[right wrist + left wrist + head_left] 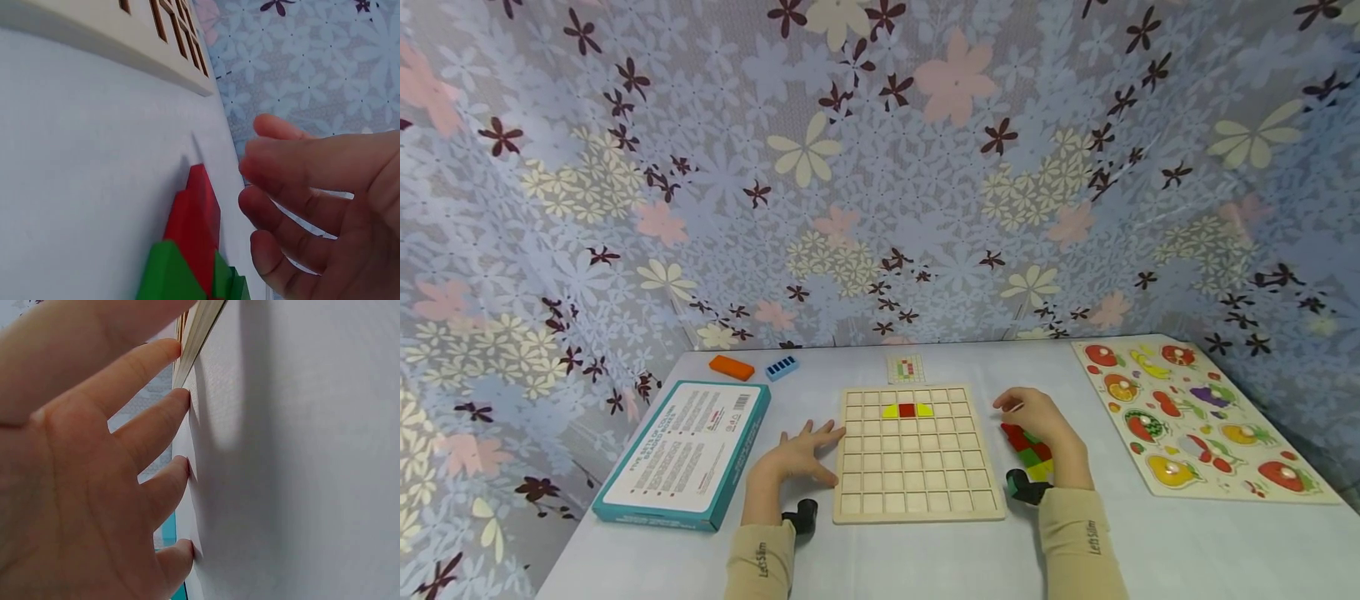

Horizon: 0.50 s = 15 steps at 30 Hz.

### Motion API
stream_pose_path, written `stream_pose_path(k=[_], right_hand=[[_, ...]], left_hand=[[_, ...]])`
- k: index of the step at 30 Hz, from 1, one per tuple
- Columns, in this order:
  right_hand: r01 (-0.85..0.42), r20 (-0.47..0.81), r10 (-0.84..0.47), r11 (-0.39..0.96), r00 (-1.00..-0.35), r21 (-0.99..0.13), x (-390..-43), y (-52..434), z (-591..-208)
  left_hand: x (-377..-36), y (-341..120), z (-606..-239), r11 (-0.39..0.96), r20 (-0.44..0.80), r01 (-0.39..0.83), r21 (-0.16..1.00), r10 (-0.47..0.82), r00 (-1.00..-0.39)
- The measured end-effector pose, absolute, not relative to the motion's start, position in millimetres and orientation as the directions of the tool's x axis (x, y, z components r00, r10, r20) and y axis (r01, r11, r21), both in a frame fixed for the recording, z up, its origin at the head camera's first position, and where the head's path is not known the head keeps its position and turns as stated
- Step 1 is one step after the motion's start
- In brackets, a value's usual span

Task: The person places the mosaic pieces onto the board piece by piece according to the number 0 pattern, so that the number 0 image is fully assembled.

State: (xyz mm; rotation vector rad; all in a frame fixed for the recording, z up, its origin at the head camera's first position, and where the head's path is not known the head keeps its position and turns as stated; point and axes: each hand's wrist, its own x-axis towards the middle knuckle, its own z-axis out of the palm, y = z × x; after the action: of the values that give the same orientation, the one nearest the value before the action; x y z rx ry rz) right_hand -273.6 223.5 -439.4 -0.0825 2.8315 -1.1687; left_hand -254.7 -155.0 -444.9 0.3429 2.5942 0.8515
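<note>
A wooden grid board (917, 492) lies in the middle of the white table (925, 558). In its second row sit a red square flanked by two yellow pieces (907, 410). My left hand (801, 454) lies flat on the table by the board's left edge, fingers spread; in the left wrist view its fingertips (181, 400) press the table beside the board's edge (200, 331). My right hand (1037, 425) hovers over a pile of red, green and yellow blocks (1028, 454) right of the board. Its fingers (300, 169) are loosely curled above the red blocks (197, 212), with nothing visible in them.
A teal box (688, 450) lies flat at the left. An orange block (732, 367), a blue ridged block (781, 367) and a small pattern card (905, 367) sit near the back. A fruit peg puzzle (1195, 417) lies at the right. Floral cloth (880, 167) walls the table.
</note>
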Motion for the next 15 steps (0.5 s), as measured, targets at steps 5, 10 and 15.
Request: stream_pose_path(k=[5, 10, 15], right_hand=[[0.028, -0.107, -0.069, 0.7, -0.992, -0.714, -273.0, 227.9, -439.6], [0.084, -0.168, -0.059, 0.681, -0.984, -0.728, -271.8, 231.9, -440.8], [0.093, -0.182, -0.054, 0.698, -0.982, -0.71, -271.4, 231.7, -442.4]], left_hand=[[-254.1, -155.8, -443.5, 0.785, -0.286, 0.115, 0.609, 0.353, -0.891], [-255.0, -153.4, -444.2, 0.796, -0.291, 0.11, 0.595, 0.341, -0.894], [-255.2, -153.6, -444.2, 0.798, -0.29, 0.114, 0.591, 0.342, -0.894]])
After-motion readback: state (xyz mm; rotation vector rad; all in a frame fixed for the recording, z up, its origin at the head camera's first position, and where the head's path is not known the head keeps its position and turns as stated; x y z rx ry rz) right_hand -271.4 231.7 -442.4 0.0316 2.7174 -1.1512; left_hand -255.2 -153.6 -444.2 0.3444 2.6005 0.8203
